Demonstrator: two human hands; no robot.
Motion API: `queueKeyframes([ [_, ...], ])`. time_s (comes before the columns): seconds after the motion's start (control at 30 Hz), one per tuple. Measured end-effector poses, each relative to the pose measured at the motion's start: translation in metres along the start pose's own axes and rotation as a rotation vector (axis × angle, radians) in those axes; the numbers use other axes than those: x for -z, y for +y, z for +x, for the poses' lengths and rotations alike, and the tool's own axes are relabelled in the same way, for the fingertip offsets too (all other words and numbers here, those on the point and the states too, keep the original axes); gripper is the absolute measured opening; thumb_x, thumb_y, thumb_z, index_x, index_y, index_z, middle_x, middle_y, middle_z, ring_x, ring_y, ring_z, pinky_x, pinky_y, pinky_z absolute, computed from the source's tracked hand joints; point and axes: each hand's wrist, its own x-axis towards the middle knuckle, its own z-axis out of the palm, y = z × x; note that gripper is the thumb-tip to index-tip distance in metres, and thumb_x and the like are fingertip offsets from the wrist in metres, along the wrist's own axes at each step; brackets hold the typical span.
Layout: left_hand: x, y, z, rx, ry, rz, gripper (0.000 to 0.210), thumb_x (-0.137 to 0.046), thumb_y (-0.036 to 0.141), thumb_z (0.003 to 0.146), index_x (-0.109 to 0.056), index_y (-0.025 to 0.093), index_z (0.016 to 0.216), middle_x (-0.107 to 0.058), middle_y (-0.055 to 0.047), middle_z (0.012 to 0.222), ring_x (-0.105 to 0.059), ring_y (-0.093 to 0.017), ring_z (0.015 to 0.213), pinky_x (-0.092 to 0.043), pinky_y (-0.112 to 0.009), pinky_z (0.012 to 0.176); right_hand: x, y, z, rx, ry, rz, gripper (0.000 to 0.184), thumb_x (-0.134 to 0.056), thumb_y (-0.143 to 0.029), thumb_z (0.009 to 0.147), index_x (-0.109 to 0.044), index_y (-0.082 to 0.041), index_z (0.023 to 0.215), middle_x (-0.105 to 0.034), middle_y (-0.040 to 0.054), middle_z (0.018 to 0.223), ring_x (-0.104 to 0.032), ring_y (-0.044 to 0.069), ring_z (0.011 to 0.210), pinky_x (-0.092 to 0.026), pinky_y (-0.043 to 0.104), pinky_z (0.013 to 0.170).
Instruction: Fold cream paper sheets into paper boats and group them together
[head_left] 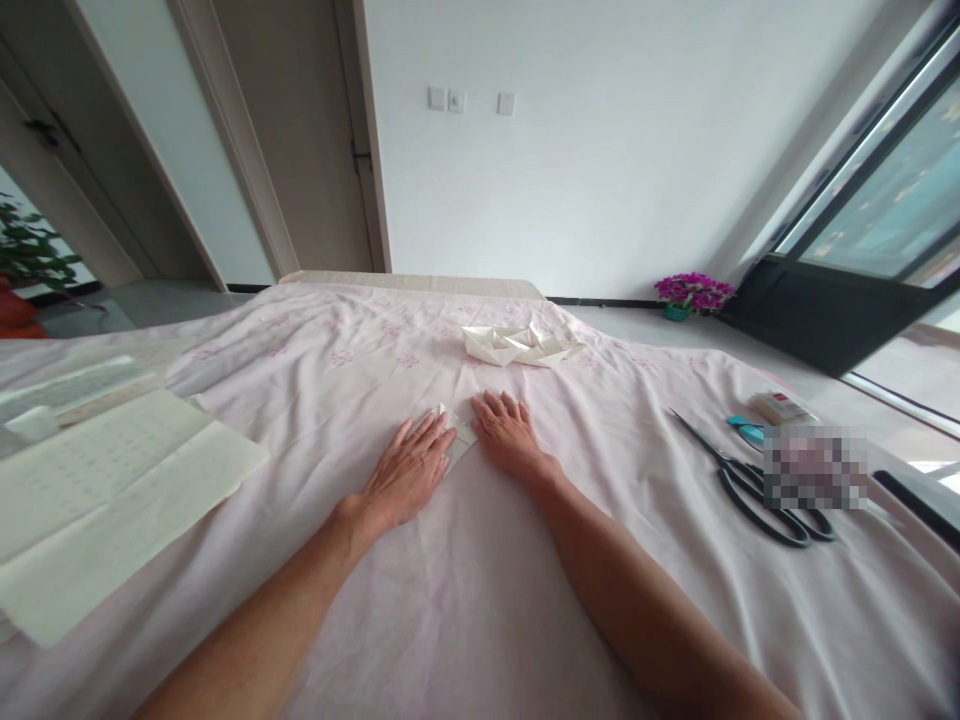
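A small folded piece of white paper (463, 440) lies on the pink cloth between my hands. My left hand (409, 465) rests flat over its left part, fingers stretched forward, hiding some of it. At the paper's right corner, my right hand (510, 430) lies palm down with its fingers extended, touching or just beside the edge. Beyond my hands, two folded paper boats (517, 345) sit close together on the cloth.
Sheets of pale paper (142, 490) lie at the left. On the right are black-handled scissors (757, 490), a turquoise item (746, 430), a small pack (782, 408) and a blurred patch. Wrinkled pink cloth (480, 600) covers the surface.
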Motion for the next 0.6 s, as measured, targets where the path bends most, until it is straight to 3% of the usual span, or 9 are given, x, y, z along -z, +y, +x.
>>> queueKeyframes([
  [0.17, -0.006, -0.004, 0.001, -0.013, -0.016, -0.026, 0.046, -0.034, 0.030, 0.096, -0.038, 0.018, 0.140, -0.038, -0.011, 0.149, -0.032, -0.022, 0.139, -0.030, -0.044, 0.111, -0.004, -0.003, -0.003, 0.027, -0.005, 0.004, 0.056, -0.025, -0.047, 0.098, -0.029, -0.022, 0.147, -0.026, 0.0094, 0.154, -0.015, 0.030, 0.142, -0.014, 0.051, 0.112],
  [0.47, -0.003, 0.000, 0.002, 0.017, -0.020, 0.005, 0.045, -0.034, 0.034, 0.096, -0.042, 0.019, 0.138, -0.036, -0.011, 0.150, -0.029, -0.024, 0.140, -0.030, -0.046, 0.111, 0.002, -0.014, -0.012, 0.099, -0.132, 0.035, 0.088, -0.025, -0.074, 0.085, -0.019, -0.015, 0.151, -0.012, 0.0109, 0.157, -0.006, 0.030, 0.144, -0.007, 0.048, 0.115],
  [0.6, -0.001, 0.001, 0.002, 0.036, -0.036, 0.023, 0.047, -0.035, 0.035, 0.096, -0.040, 0.020, 0.140, -0.033, -0.012, 0.151, -0.029, -0.026, 0.140, -0.029, -0.048, 0.111, 0.003, -0.009, -0.010, 0.121, -0.103, 0.034, 0.083, -0.025, -0.072, 0.088, -0.021, -0.017, 0.150, -0.014, 0.0098, 0.157, -0.008, 0.029, 0.144, -0.008, 0.048, 0.115],
])
